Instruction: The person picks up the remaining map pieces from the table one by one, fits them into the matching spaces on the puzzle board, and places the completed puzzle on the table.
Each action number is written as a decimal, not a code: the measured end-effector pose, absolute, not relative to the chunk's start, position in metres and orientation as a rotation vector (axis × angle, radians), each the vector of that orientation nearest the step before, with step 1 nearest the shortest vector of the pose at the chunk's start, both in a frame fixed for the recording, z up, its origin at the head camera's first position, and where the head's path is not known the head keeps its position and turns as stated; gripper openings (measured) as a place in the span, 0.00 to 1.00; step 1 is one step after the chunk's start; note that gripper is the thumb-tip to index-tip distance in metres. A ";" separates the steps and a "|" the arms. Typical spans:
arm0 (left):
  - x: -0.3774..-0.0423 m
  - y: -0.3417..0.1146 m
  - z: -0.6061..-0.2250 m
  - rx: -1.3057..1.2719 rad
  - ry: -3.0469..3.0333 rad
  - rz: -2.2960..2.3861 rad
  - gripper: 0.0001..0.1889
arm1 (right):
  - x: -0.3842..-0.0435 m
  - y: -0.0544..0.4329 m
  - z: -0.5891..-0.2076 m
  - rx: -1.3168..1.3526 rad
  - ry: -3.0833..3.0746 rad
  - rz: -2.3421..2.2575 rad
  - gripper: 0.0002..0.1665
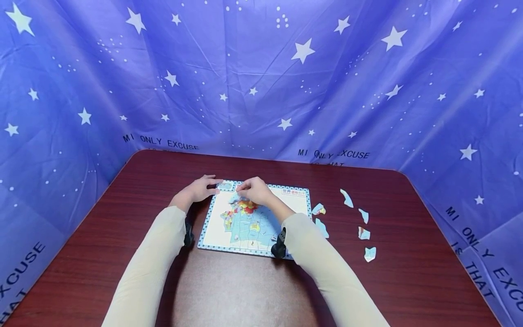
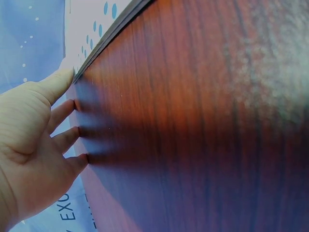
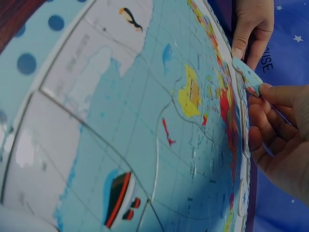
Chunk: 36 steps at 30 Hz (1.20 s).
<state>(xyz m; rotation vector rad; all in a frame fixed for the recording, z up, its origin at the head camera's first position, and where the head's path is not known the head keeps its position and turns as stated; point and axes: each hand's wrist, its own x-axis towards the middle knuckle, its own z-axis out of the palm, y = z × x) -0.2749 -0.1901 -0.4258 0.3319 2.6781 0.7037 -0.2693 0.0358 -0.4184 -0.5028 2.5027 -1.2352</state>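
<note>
A world map jigsaw puzzle board (image 1: 213, 230) with a blue dotted border lies on the table, its lower and left map area filled with fitted pieces. Over its upper part, my right hand (image 1: 256, 190) pinches a light blue puzzle piece (image 3: 247, 77) between thumb and fingers, tilted above the board in the right wrist view. At the upper left corner is my left hand (image 1: 199, 190), its thumb on the board's edge and its other fingers spread on the table beside it, as the left wrist view (image 2: 34, 130) shows.
Several loose puzzle pieces lie right of the board, such as one puzzle piece (image 1: 321, 228) close to its edge and another puzzle piece (image 1: 369, 254) farther out. The dark red wooden table (image 1: 122, 218) ends at a blue star-printed curtain (image 1: 245, 68).
</note>
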 end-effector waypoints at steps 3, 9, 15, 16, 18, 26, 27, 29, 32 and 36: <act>-0.275 -0.190 -0.426 0.326 2.682 0.695 0.27 | -0.268 0.034 -0.419 -0.497 2.502 -1.239 0.11; -0.274 -0.190 -0.428 0.318 2.681 0.712 0.27 | -0.269 0.033 -0.421 -0.454 2.515 -1.231 0.10; -0.274 -0.190 -0.428 0.319 2.686 0.720 0.27 | -0.270 0.031 -0.424 -0.409 2.526 -1.222 0.09; -0.275 -0.190 -0.428 0.319 2.686 0.722 0.27 | -0.271 0.031 -0.424 -0.406 2.533 -1.218 0.09; -0.275 -0.190 -0.428 0.320 2.686 0.722 0.27 | -0.271 0.031 -0.425 -0.398 2.543 -1.211 0.09; -0.273 -0.190 -0.428 0.330 2.679 0.737 0.27 | -0.270 0.031 -0.427 -0.373 2.555 -1.196 0.08; -0.273 -0.190 -0.427 0.325 2.673 0.744 0.27 | -0.270 0.031 -0.427 -0.374 2.556 -1.193 0.08; -0.272 -0.190 -0.427 0.326 2.670 0.745 0.27 | -0.270 0.031 -0.427 -0.381 2.560 -1.180 0.08; -0.272 -0.189 -0.426 0.336 2.674 0.743 0.27 | -0.271 0.031 -0.428 -0.400 2.578 -1.153 0.08; -0.273 -0.189 -0.426 0.337 2.679 0.752 0.27 | -0.273 0.030 -0.428 -0.414 2.593 -1.118 0.09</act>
